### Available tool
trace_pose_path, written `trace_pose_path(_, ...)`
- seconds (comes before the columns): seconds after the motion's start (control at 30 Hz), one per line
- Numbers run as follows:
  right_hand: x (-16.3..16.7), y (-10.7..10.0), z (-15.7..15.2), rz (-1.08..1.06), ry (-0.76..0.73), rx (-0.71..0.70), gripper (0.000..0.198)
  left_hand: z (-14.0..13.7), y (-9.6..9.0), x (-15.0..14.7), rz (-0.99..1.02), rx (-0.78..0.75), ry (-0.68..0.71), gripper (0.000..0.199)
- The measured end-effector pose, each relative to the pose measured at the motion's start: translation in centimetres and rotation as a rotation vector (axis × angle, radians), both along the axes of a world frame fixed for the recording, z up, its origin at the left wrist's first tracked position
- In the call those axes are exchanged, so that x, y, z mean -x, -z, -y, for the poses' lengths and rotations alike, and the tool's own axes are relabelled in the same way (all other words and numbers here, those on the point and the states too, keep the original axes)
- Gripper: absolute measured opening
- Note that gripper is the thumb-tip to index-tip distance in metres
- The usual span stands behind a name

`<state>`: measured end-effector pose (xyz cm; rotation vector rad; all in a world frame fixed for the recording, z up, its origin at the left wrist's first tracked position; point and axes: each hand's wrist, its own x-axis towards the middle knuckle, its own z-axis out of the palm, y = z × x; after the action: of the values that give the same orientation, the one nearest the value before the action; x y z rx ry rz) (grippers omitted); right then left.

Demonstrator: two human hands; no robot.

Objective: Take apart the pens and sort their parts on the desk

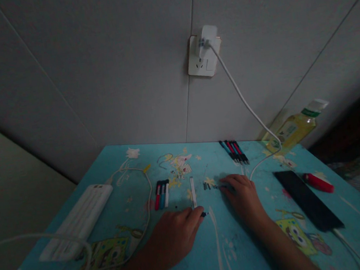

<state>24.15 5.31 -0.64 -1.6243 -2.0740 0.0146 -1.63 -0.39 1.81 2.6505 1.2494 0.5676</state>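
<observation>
My left hand (182,233) is closed around a pen, mostly hidden in the fingers; its dark end (204,214) pokes out by the thumb. My right hand (241,193) rests on the table to the right, its thumb and fingertips pinched at a small dark pen part (217,187). Beside those fingertips lies a short row of small dark pen parts (207,186). Several thin white refills (193,190) lie side by side just beyond my left hand. Left of them are red, blue and white pen barrels (162,195).
Assembled-looking pens (234,151) lie in a row near the wall. A white power strip (77,222) with cables is on the left. To the right are a black phone (308,200), a red object (318,183) and a yellow liquid bottle (292,130). A charger cable (238,92) hangs from the socket.
</observation>
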Motion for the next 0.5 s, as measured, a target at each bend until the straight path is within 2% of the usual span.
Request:
trace_pose_path(0.27,-0.54,-0.42,0.41,0.124,0.008,0.024,0.02,0.0,0.36,0.09,-0.009,-0.02,-0.012,0.029)
trace_pose_path(0.5,-0.04,-0.64,0.17,0.113,0.034,0.019,0.019,0.05,0.47,0.08,-0.021,-0.005,-0.02,0.029)
